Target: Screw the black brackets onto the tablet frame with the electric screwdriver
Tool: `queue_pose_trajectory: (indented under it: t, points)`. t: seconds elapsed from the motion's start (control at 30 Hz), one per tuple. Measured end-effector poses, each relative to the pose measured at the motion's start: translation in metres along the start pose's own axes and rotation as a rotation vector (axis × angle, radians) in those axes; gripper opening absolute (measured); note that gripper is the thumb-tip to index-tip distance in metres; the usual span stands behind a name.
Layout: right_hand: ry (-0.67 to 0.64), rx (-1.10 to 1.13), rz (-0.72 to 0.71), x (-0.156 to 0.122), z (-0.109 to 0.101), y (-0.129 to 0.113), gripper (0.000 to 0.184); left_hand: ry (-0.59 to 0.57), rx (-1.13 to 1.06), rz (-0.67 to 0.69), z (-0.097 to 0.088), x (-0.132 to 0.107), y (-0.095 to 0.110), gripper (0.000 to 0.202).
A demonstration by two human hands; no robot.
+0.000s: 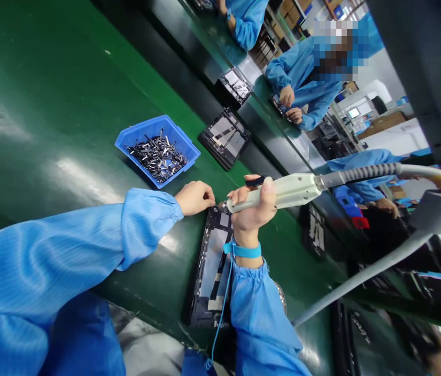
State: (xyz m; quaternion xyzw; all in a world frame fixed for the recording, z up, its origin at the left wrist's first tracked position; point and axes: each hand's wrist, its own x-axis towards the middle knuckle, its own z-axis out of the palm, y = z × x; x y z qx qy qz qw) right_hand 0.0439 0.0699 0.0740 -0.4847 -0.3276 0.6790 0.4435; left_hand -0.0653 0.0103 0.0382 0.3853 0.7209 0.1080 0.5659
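Note:
My right hand (pixel 252 208) is wrapped round a pale electric screwdriver (pixel 283 191), its tip pointing left at the top corner of a dark tablet-like device (pixel 213 266) lying open on the green bench. My left hand (pixel 195 197) is curled, fingertips pinched at that same corner right beside the screwdriver tip; what it pinches is too small to see. A blue wrist strap (pixel 242 250) with a coiled cord sits on my right wrist. Both arms wear blue sleeves.
A blue tray (pixel 156 149) of several small metal parts sits up and left of my hands. Another open device (pixel 224 137) lies beyond it. The screwdriver's grey cable (pixel 365 172) runs right. Other workers in blue coats (pixel 302 78) sit across the belt.

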Motion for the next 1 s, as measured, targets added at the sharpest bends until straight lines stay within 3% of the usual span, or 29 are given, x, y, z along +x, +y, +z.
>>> queue_pose_trajectory:
  t: [0.33, 0.6, 0.87, 0.93, 1.0]
  points:
    - [-0.014, -0.013, 0.004, 0.001, 0.003, 0.012, 0.041, -0.001, -0.021, -0.023, 0.000, -0.001, 0.000, 0.008]
    - [-0.008, -0.047, 0.046, -0.002, 0.011, 0.009, 0.035, -0.009, -0.007, -0.043, -0.002, -0.004, 0.001, 0.010]
    - [-0.111, -0.051, -0.056, 0.005, 0.000, 0.017, 0.039, 0.057, -0.002, -0.004, 0.001, -0.001, 0.001, 0.013]
    - [-0.088, -0.082, 0.000, 0.003, 0.004, 0.006, 0.042, 0.032, 0.023, 0.046, -0.006, -0.012, 0.010, 0.021]
    - [0.049, -0.117, 0.177, 0.006, 0.006, -0.003, 0.027, -0.034, 0.040, 0.142, -0.013, -0.018, 0.020, 0.038]
